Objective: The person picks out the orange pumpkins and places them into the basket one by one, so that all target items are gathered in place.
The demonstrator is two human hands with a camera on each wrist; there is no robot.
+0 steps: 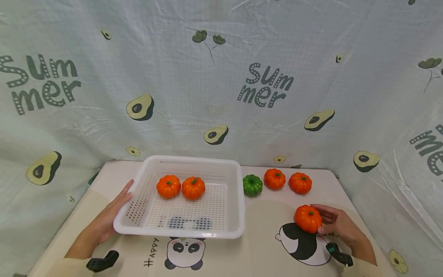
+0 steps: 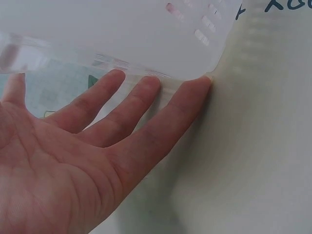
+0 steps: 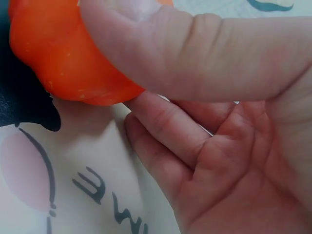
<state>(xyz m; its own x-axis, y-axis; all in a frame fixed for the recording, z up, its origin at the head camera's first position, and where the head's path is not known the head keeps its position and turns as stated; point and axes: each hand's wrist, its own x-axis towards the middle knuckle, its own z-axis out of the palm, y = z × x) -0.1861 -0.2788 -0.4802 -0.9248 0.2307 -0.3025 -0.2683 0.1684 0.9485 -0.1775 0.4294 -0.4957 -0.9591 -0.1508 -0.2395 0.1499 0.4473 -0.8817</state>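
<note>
A white plastic basket (image 1: 238, 215) with slotted sides has two small orange pumpkins inside, one on the left (image 1: 168, 187) and one on the right (image 1: 193, 188). My left hand (image 1: 110, 215) lies along the basket's left side, its extended fingertips against the wall; the left wrist view puts those fingers (image 2: 168, 114) right at the basket's lower edge. At the right, my right hand (image 1: 340, 225) grips another orange pumpkin (image 1: 307, 218) between thumb and fingers. In the right wrist view the thumb (image 3: 161, 53) crosses over this pumpkin (image 3: 73, 63), covering part of it.
Beside the basket's right wall sits a green pumpkin (image 1: 252, 185). Two more orange pumpkins, one nearer (image 1: 274, 179) and one farther right (image 1: 300, 183), stand toward the back. A printed cloth (image 1: 180, 84) hangs behind the table and at both sides.
</note>
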